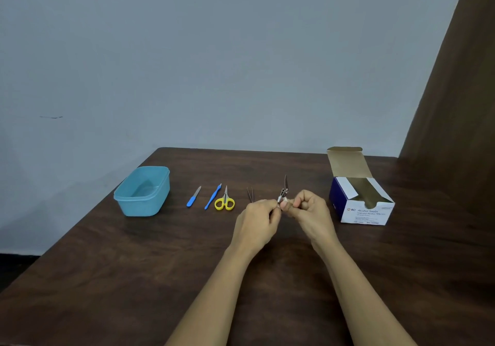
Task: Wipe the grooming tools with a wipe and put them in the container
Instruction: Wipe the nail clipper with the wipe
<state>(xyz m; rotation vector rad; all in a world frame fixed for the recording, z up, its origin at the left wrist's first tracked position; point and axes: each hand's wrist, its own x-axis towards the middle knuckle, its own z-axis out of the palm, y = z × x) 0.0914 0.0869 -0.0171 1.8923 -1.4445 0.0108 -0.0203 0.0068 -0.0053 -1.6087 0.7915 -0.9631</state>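
Note:
Both hands meet above the middle of the dark table. My left hand (pixel 261 218) pinches the lower end of a metal nail clipper (pixel 284 190) whose lever stands up. My right hand (pixel 309 207) presses a small white wipe (pixel 284 199) against the clipper's body. On the table to the left lie thin tweezers (pixel 250 194), yellow-handled scissors (pixel 225 201), a blue cuticle tool (pixel 213 197) and a blue-handled nail file (pixel 194 197). A light blue plastic container (pixel 143 191) stands open at the far left, with nothing visible inside.
An open box of alcohol swabs (pixel 361 201) stands at the right with its lid flipped up. A brown curtain (pixel 455 91) hangs at the far right. The table's left edge (pixel 80 227) runs diagonally beside the container.

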